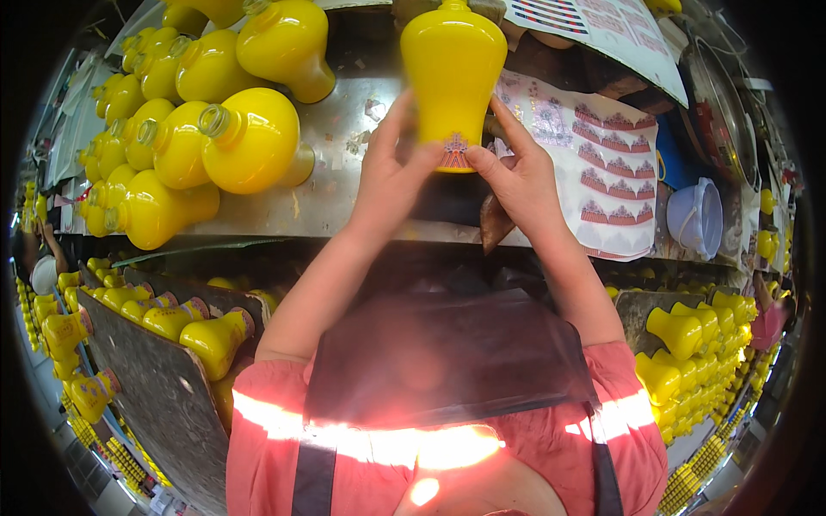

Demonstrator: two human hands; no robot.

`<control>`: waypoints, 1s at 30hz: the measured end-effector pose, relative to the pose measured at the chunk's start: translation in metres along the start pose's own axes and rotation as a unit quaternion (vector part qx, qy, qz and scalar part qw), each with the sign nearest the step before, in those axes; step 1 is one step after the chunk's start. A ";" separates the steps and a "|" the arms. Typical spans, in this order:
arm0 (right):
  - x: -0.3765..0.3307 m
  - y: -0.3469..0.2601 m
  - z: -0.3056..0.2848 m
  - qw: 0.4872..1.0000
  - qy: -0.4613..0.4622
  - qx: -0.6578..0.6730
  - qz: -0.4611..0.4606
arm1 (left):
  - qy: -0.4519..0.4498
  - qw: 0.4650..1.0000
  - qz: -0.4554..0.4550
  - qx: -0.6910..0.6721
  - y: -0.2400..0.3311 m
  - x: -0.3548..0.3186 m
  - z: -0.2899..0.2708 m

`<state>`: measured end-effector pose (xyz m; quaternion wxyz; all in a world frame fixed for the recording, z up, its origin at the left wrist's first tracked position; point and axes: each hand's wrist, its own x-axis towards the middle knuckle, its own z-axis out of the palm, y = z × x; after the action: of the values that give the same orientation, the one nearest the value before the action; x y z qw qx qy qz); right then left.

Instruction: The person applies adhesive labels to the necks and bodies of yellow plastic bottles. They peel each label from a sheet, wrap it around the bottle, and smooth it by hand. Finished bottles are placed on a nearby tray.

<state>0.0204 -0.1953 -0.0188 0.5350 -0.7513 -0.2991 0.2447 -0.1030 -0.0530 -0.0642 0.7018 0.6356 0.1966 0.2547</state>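
Observation:
A glossy yellow vase (453, 69) stands upright in front of me, its narrow lower end toward me. My left hand (389, 172) curves round its lower left side, thumb on the front near the base. Against the right side lies my right hand (525, 176), with its thumb also on the front. Between the two thumb tips shows a patterned red and blue decal (455, 151) at the vase's foot. The fingers behind the vase are partly hidden. Beside my right hand a white sheet (626, 232) bears rows of similar red and purple decals.
Several yellow vases (249, 142) lie on their sides on the metal table (340, 185) at left. A pale blue bucket (695, 219) stands at the right end. More vases fill racks on both sides, including a dark board (142, 370). Another printed sheet (602, 34) lies at the back right.

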 end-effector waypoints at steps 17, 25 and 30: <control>-0.001 -0.005 -0.001 1.000 0.003 -0.006 0.010 | -0.002 0.999 -0.026 -0.029 0.003 0.000 -0.001; -0.001 0.000 -0.002 0.999 0.006 -0.036 0.015 | 0.000 0.999 -0.036 -0.032 0.000 -0.001 -0.001; 0.004 0.008 -0.010 0.999 -0.002 0.020 0.048 | -0.001 0.996 -0.049 -0.071 0.002 0.000 -0.001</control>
<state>0.0319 -0.2009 -0.0231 0.5364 -0.7537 -0.2589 0.2780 -0.1039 -0.0527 -0.0619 0.7568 0.5741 0.2083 0.2329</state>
